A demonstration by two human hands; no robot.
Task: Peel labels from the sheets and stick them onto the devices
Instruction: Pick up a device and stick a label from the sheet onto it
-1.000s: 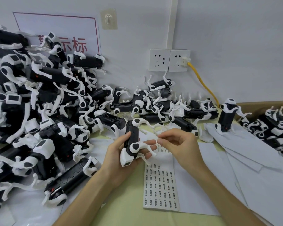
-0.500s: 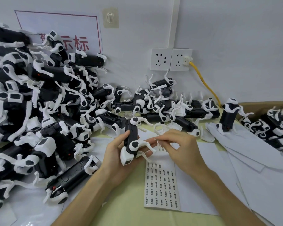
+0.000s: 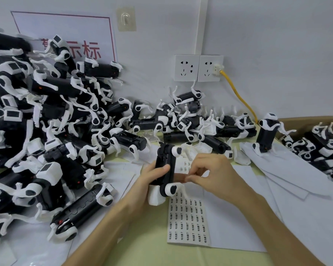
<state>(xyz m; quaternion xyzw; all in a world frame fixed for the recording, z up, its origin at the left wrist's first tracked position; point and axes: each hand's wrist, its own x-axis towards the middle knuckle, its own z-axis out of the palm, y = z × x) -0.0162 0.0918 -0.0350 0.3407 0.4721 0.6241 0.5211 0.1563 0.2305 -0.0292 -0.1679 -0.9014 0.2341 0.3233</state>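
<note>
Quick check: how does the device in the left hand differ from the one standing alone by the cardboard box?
The held device is gripped by the left hand above the label sheet; the standing device rests untouched on white sheets. The held device's white head points down, the standing device's up. Both have black bodies, white legs, and sit roughly upright.

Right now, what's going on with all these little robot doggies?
A person is labelling them. The left hand grips one black-and-white device upright, and the right hand has its fingertips bunched against the device's side, probably pressing a label on; the label itself is too small to see. The label sheet lies on the table just below the hands. A big pile of devices sits to the left, and more fill a cardboard box on the right.
</note>
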